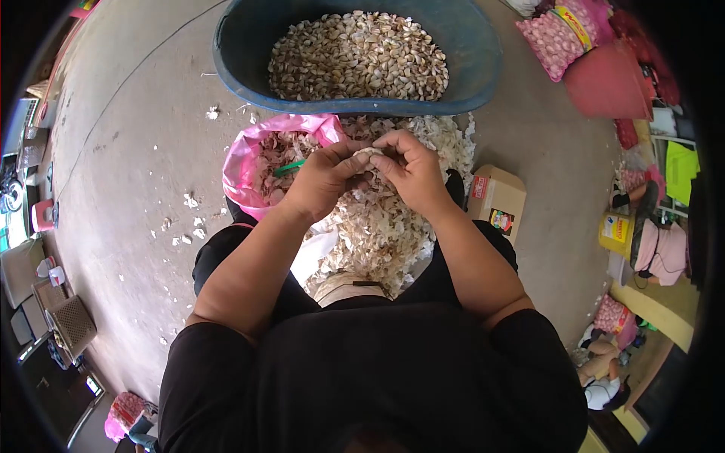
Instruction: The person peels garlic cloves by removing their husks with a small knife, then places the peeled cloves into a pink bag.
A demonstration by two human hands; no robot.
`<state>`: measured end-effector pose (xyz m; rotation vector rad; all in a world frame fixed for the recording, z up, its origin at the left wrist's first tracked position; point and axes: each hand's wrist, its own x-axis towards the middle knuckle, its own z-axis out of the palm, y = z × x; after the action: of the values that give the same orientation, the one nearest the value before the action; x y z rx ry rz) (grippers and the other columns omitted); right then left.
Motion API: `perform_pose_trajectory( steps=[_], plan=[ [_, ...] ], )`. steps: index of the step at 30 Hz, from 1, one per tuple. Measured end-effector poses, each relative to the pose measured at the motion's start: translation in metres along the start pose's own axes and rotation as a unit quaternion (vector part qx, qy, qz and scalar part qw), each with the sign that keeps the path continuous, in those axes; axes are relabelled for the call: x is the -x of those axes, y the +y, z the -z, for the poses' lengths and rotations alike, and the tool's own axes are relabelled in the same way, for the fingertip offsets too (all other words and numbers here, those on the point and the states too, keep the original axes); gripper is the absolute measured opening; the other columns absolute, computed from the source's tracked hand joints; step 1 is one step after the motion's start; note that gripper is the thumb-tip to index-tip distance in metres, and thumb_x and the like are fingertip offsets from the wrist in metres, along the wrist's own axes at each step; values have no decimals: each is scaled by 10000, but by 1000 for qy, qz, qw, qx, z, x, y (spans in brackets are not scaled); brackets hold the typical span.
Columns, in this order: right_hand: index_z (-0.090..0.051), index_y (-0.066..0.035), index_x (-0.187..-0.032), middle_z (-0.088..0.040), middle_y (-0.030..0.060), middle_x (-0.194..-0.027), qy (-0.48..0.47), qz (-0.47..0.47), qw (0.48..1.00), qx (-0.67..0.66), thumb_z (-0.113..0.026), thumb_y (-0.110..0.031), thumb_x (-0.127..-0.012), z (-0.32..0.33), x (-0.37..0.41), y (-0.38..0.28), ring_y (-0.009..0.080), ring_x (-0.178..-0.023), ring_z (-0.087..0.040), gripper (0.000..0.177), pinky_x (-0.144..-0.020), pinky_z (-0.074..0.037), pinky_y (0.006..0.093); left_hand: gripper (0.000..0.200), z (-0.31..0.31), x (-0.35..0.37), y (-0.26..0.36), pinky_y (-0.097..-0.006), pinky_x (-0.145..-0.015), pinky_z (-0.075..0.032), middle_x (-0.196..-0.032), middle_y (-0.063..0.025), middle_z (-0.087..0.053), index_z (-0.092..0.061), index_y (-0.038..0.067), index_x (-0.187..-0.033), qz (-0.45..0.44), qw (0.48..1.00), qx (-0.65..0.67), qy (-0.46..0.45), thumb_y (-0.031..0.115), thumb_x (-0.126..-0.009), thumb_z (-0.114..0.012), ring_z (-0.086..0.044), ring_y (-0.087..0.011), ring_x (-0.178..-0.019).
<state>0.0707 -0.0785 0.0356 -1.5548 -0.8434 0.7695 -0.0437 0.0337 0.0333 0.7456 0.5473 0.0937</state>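
Observation:
My left hand (323,180) and my right hand (411,167) meet in front of me, both closed on one pale garlic bulb (368,156). A small green-handled tool (289,167) sticks out to the left of my left hand. Below the hands lies a heap of white garlic skins (377,226) between my legs. Beyond them stands a blue tub (468,45) filled with separated garlic cloves (356,57).
A pink plastic bag (240,162) holding skins sits left of my hands. A small cardboard box (498,198) stands at the right. Red mesh sacks of garlic (555,38) lie at the upper right. Another person (657,249) sits far right on the concrete floor.

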Motion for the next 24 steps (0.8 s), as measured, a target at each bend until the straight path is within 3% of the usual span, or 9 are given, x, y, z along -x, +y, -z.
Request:
perform_pose_trajectory(
  steps=[2,7,11,14,17,20,24],
  plan=[
    [-529,-19,-861,-545,6,-717,-8,-26,999,-20,-577,-25,-783,1,-3,0,48,-550,-480,91,-499,-399,185,277,1,-5,-7,-252,-666,-457,-917,-73,-574,-511,-27,-1057,-28,999,-33,9,138,-835,-535,-547,-131,-790],
    [-517,-40,-901,-518,8,-697,-16,-74,987,-144,-494,-106,-851,8,-8,1,61,-510,-457,86,-444,-381,192,271,5,-8,-2,-247,-660,-453,-928,-75,-575,-515,-30,-1061,0,999,51,-13,135,-846,-516,-548,-136,-787],
    [-517,-45,-924,-527,28,-719,-38,-222,879,-420,-466,-136,-858,20,-12,2,109,-570,-498,123,-511,-411,235,253,-3,-7,4,-251,-662,-449,-907,-74,-575,-497,-8,-1081,16,997,70,-11,118,-863,-472,-545,-134,-775],
    [-509,-43,-915,-531,41,-732,-27,-217,888,-404,-483,-86,-837,20,-10,4,115,-594,-514,93,-524,-421,242,249,-4,-9,2,-252,-644,-454,-922,-72,-572,-482,0,-1085,12,997,78,-2,125,-871,-455,-547,-134,-752],
    [-510,-37,-930,-533,46,-738,-38,-192,931,-309,-467,-73,-835,19,-7,1,120,-594,-513,110,-541,-423,242,228,0,-12,0,-254,-634,-458,-935,-75,-567,-482,7,-1065,24,997,71,7,132,-880,-437,-551,-137,-743],
    [-520,-31,-967,-540,37,-752,-8,-210,909,-359,-454,-86,-840,22,-9,1,97,-616,-499,153,-554,-409,219,216,-2,-10,3,-252,-631,-457,-935,-79,-568,-485,12,-1048,31,994,106,-23,141,-884,-429,-553,-139,-748],
    [-517,-41,-876,-539,42,-727,30,-209,897,-388,-500,-104,-823,26,-12,2,119,-575,-500,84,-545,-420,245,250,5,-13,-1,-281,-646,-478,-944,-76,-550,-481,2,-1055,32,990,137,7,172,-873,-463,-551,-152,-759]
  ],
)
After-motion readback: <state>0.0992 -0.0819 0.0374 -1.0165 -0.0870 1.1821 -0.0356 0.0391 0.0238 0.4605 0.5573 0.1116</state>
